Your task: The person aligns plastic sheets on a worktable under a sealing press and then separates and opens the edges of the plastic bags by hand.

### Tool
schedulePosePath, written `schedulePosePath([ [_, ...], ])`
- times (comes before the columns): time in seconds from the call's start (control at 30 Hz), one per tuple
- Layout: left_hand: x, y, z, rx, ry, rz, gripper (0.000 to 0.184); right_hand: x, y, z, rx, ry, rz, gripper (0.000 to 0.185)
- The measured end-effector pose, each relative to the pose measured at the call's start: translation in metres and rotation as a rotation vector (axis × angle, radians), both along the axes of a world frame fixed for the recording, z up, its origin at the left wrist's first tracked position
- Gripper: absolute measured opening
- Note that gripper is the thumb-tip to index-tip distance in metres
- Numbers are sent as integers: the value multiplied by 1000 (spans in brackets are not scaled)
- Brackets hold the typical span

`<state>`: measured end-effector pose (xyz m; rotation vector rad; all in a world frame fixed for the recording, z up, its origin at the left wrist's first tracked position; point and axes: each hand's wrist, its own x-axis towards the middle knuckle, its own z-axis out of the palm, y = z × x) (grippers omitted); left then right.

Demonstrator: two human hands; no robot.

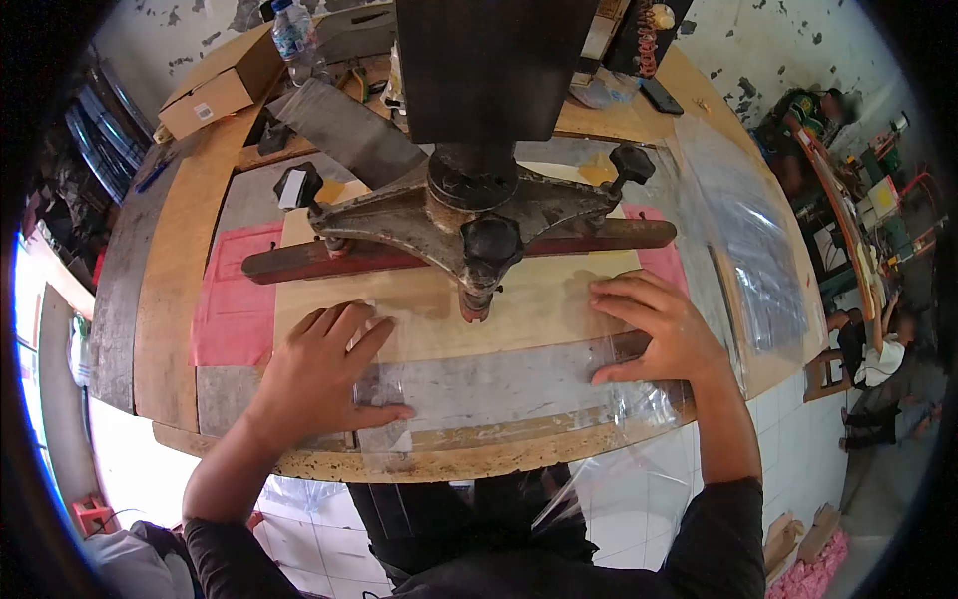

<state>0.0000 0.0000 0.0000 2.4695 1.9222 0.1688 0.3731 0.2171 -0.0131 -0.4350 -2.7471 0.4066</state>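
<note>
My left hand [324, 369] lies on the left part of a clear plastic sheet [479, 384], thumb apart from the fingers. At the sheet's right side, my right hand [664, 329] rests with its fingers stretched out and thumb apart. The sheet overlaps a cream-yellow sheet [439, 329] and hangs over the table's front edge. Pink material [232, 309] shows at the left and right of the yellow sheet. Above them stands a press head with a three-armed metal bracket [399, 210], black knobs [491, 238] and a dark red bar [299, 262].
A stack of clear plastic sheets [753, 260] lies at the table's right, with a phone [660, 96] behind it. A cardboard box [220, 85] and a water bottle [294, 35] stand at back left. Other people [880, 361] are at the far right.
</note>
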Motion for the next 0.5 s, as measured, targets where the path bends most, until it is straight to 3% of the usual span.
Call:
schedulePosePath([
  [0.1, 6, 3, -13, 19, -23, 33, 82, 1, 0, 5, 61, -38, -10, 74],
  [0.27, 9, -4, -11, 61, 134, -31, 66, -4, -12, 3, 162, -71, -43, 53],
  [0.5, 12, -2, -13, 36, 202, -29, 59, -5, -13, -4, 235, -55, -34, 54],
])
